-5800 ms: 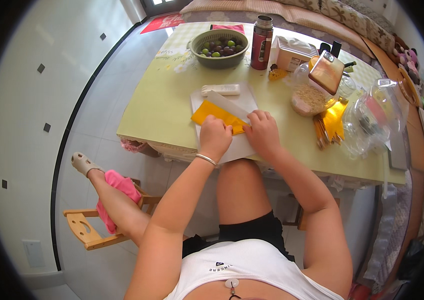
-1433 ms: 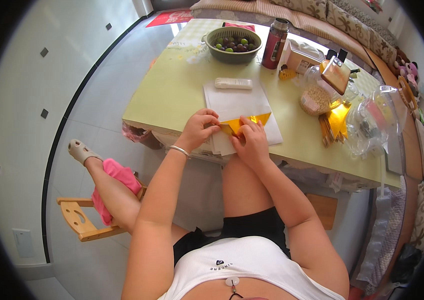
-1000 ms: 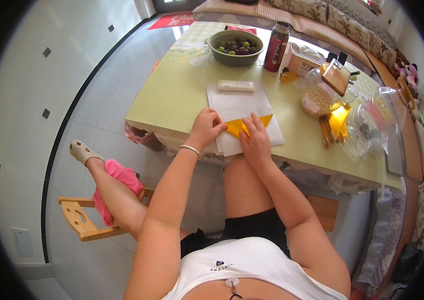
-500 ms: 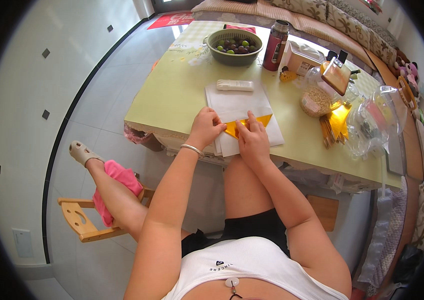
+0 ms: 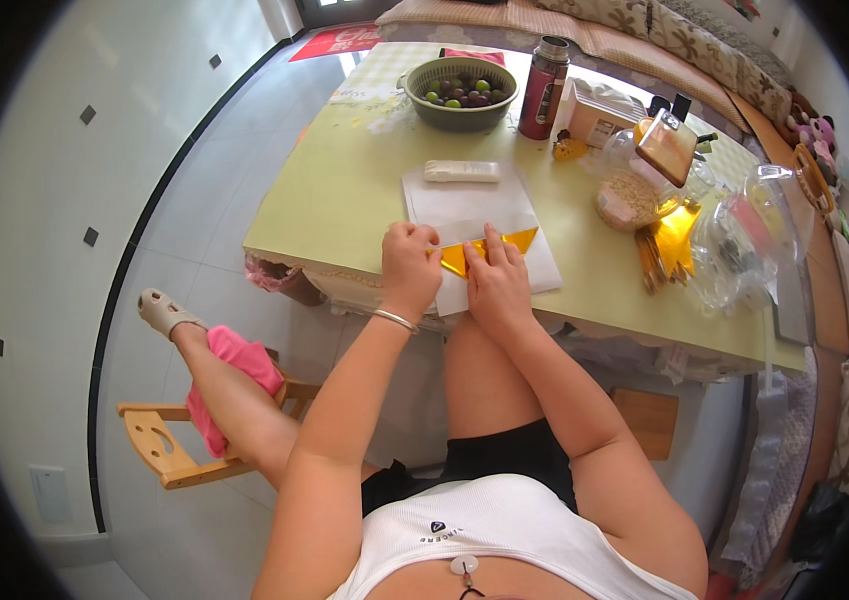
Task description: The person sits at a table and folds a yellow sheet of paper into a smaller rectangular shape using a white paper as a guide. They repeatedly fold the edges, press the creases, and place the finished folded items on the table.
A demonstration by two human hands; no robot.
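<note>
A folded sheet of gold foil paper [image 5: 457,260] lies across a stack of white paper [image 5: 431,203] near the table's front edge. My left hand [image 5: 411,265], a silver bangle at its wrist, is closed with curled fingers at the foil's left end; the fingertips are partly hidden. My right hand [image 5: 498,285] presses flat on the middle of the foil with fingers stretched out. A white oblong case [image 5: 462,172] rests on the paper beyond both hands.
Farther back stand a colander [image 5: 460,118] of grapes and a dark red thermos [image 5: 545,88]. To the right are a tissue box [image 5: 600,112], a jar of grain [image 5: 629,200], a phone [image 5: 667,148], gold foil pieces [image 5: 678,240] and clear plastic bags [image 5: 745,240]. A wooden chair [image 5: 180,455] stands lower left.
My left hand has shifted slightly left along the foil, its fingers curling more. My right hand stays pressed on the foil. The whole view has shifted a little.
</note>
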